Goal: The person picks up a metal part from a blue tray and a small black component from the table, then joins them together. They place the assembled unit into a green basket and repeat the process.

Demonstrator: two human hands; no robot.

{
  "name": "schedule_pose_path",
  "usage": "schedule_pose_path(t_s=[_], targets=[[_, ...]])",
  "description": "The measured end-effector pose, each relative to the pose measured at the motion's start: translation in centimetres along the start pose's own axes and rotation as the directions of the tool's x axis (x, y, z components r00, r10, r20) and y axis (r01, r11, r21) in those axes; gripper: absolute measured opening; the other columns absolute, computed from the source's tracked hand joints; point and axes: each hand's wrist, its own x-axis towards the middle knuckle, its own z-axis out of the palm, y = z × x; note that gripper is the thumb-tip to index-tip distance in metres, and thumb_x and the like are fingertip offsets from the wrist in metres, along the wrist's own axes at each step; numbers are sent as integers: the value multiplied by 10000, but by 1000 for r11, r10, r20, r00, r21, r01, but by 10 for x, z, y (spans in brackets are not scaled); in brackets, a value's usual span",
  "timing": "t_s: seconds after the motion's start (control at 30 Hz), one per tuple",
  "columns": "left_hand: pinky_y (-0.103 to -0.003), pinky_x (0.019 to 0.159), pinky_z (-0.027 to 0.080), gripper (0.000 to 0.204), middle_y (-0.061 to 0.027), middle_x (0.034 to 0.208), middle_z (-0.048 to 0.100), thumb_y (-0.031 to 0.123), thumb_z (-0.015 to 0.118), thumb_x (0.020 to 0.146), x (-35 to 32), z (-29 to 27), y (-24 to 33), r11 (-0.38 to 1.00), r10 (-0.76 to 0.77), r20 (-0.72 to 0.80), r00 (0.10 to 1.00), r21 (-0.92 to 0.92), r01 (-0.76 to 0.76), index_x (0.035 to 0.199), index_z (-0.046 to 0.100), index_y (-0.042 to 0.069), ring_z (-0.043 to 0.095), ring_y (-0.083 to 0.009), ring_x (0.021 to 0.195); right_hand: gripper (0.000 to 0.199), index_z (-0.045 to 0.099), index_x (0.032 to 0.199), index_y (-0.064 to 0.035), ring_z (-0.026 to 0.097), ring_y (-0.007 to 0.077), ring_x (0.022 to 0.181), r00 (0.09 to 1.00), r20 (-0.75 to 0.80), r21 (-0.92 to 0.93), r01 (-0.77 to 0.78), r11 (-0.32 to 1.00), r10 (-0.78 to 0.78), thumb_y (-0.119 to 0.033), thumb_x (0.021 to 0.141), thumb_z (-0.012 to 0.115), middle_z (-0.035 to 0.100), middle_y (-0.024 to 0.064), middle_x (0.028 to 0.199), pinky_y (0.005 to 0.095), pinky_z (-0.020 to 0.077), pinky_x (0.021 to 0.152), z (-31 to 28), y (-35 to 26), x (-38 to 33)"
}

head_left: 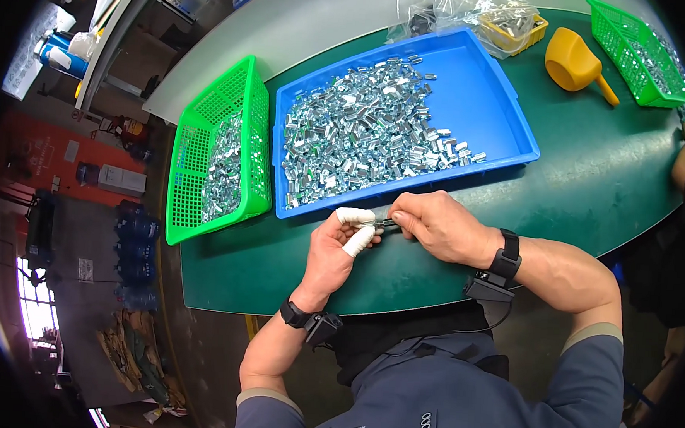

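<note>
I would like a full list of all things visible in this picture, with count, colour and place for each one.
table: one, dark green, under everything
blue tray: one, blue, centre of table
small metal parts: too many to count, silver, heaped in the blue tray
left basket: one, green, left of the tray, with silver parts inside
far basket: one, green, top right, with silver parts inside
scoop: one, yellow, between tray and far basket
yellow box: one, behind the tray, under clear plastic bags
small part: one, dark metal, pinched between both hands
left hand: white finger cots on two fingertips, black wrist strap
right hand: bare, black wrist strap
</note>
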Motion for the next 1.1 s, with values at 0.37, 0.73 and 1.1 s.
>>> schedule_pose_path(t_s=[0.37, 0.73, 1.1], targets=[[-277, 863, 564, 214, -61, 1077, 713, 21, 682, 979, -3, -1, -8, 998, 56, 40, 998, 3, -57, 1188, 641, 20, 698, -143, 947, 189, 654, 926, -7, 676, 335, 687, 971, -138, -60, 190, 980, -197, -174, 1004, 611, 683, 152, 737, 454, 506, 639, 16, 9, 3], [-293, 924, 558, 303, -82, 1170, 678, -17, 671, 970, -2, -2, -8, 998, 8, 91, 996, 66, -14, 1261, 594, 11, 674, -149, 1038, 182, 665, 962, 4, 590, 164, 630, 1000, -17, 63, 22, 998, -21, -161, 1019, 616, 649, 107, 717, 336, 474, 601, 8, 4, 1], [-297, 919, 559, 459, -109, 1201, 672, 64, 684, 991, -2, 4, -8, 983, 89, 104, 991, 153, -105, 1411, 510, 5, 675, -149, 1021, 177, 667, 981, -2, 550, 123, 642, 997, -36, 119, 67, 991, -63, -167, 1024, 617, 611, 68, 696, 324, 460, 598, 14, 12, 0]])
